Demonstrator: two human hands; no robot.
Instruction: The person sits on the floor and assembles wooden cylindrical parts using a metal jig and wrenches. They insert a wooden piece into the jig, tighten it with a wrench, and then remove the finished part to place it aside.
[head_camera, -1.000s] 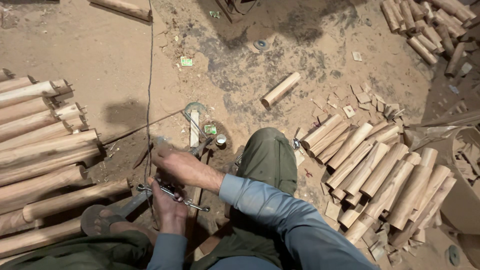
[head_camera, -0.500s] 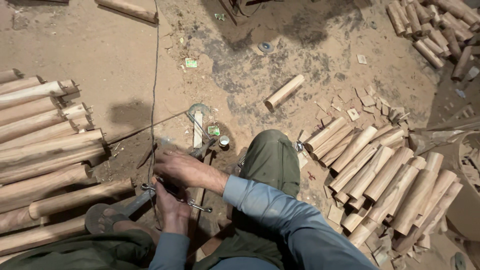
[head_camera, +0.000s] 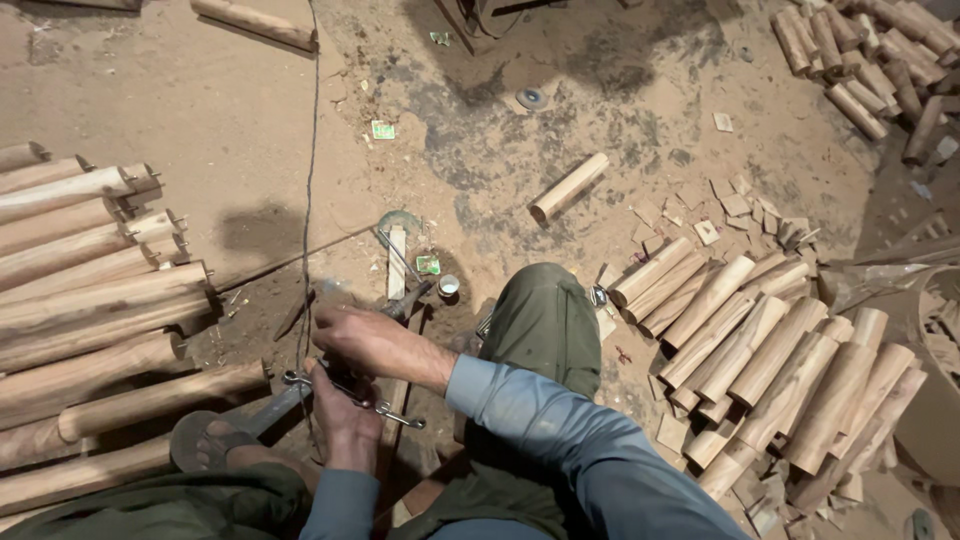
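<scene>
Head view: sawdust-strewn dirt floor (head_camera: 200, 100)

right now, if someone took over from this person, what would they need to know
Right hand reaches across and grips the top of a small metal tool; left hand holds it from below, fingers shut round it. The tool sits over a wood strip on the dirt floor, between the knees. Long turned sticks are stacked to the left, short wood cylinders piled to the right, one cylinder lying alone ahead. A wire runs up the floor. How far the work has got cannot be told.
</scene>
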